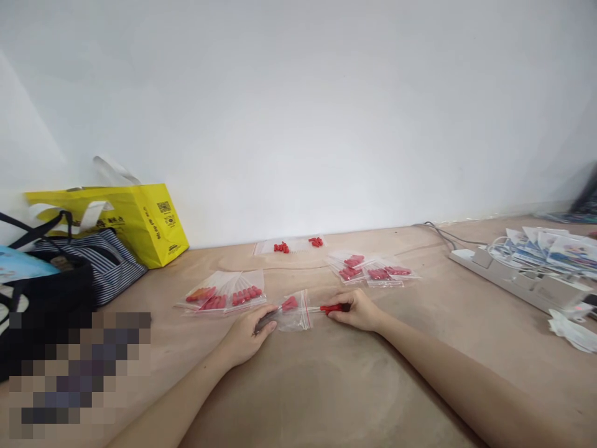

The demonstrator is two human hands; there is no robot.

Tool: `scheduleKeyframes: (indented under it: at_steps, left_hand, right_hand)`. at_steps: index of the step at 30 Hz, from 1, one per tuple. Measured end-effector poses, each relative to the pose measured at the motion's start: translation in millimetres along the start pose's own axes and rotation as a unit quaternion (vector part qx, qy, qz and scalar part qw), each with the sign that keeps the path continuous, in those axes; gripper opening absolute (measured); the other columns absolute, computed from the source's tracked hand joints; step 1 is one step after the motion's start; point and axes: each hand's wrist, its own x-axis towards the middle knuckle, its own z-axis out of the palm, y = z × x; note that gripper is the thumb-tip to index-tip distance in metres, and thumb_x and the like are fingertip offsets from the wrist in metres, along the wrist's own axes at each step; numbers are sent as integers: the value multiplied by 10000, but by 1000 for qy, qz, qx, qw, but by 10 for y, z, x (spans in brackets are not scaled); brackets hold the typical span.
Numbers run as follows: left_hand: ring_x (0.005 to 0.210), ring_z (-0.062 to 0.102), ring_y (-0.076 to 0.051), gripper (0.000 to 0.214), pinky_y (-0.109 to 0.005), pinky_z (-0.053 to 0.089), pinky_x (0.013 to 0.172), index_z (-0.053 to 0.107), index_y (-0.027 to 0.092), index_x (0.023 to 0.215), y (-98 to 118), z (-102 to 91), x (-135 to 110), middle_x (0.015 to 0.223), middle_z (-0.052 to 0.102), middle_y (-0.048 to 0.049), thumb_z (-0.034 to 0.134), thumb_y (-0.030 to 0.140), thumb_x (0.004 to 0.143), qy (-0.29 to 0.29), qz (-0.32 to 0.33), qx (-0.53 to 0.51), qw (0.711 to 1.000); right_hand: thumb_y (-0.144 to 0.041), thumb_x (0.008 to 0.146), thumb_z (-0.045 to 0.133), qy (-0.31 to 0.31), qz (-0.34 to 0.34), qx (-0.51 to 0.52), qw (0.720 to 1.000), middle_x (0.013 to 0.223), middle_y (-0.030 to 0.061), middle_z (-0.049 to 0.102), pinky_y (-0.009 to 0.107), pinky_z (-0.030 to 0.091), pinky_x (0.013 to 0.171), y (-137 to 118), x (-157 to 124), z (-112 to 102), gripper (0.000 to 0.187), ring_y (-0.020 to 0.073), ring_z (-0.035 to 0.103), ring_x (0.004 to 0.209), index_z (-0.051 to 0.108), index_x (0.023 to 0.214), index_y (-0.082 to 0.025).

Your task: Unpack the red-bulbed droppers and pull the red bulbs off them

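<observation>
My left hand (247,336) is closed, thumb and fingers round a dark grey thing (267,320) whose kind I cannot make out. At its fingertips lies a small clear zip bag (295,321) with red pieces (290,303) inside. My right hand (358,311) grips a screwdriver (331,308) by its red and black handle. The thin metal shaft points left, to the red-striped edge of the bag; whether the tip is inside the bag I cannot tell.
Filled zip bags lie fanned at left (233,297) and right (373,269). Farther back, loose red pieces (281,247) rest on flat bags. A yellow bag (153,218) and striped pouch (116,261) stand left; a power strip (494,280) and printed packets (541,246) sit right.
</observation>
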Motion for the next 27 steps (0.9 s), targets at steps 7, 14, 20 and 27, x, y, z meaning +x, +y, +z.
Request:
scheduleKeyframes:
  at_steps: [7, 14, 20, 27]
  left_hand:
    - [1038, 529, -210, 332, -356, 408, 905, 556, 193, 1060, -59, 18, 19, 1120, 589, -62, 433, 339, 787, 32, -11, 21, 999]
    - [1028, 534, -204, 324, -344, 410, 901, 560, 192, 1048, -47, 26, 40, 1099, 596, -58, 435, 325, 780, 40, -12, 17, 999]
    - [1033, 529, -205, 328, -349, 402, 908, 556, 183, 1055, -57, 32, 40, 1104, 590, -65, 434, 313, 780, 39, -9, 12, 999]
    - [1030, 529, -204, 320, -349, 400, 909, 557, 189, 1048, -64, 37, 37, 1103, 589, -63, 441, 316, 778, 41, -9, 2, 999]
  right_hand:
    - [-211, 713, 524, 120, 56, -161, 978, 734, 17, 624, 239, 440, 617, 50, -114, -36, 195, 129, 557, 645, 672, 840, -222]
    - [-213, 775, 469, 145, 110, -327, 927, 838, 47, 618, 222, 419, 679, 47, 69, 110, 207, 150, 560, 787, 652, 871, -201]
    - [-183, 816, 424, 130, 129, -424, 887, 821, 79, 613, 241, 373, 630, 96, 410, 222, 231, 177, 543, 803, 653, 794, -173]
    - [-192, 810, 430, 147, 132, -434, 879, 815, 87, 619, 301, 316, 711, 140, 476, 213, 218, 197, 519, 823, 640, 757, -165]
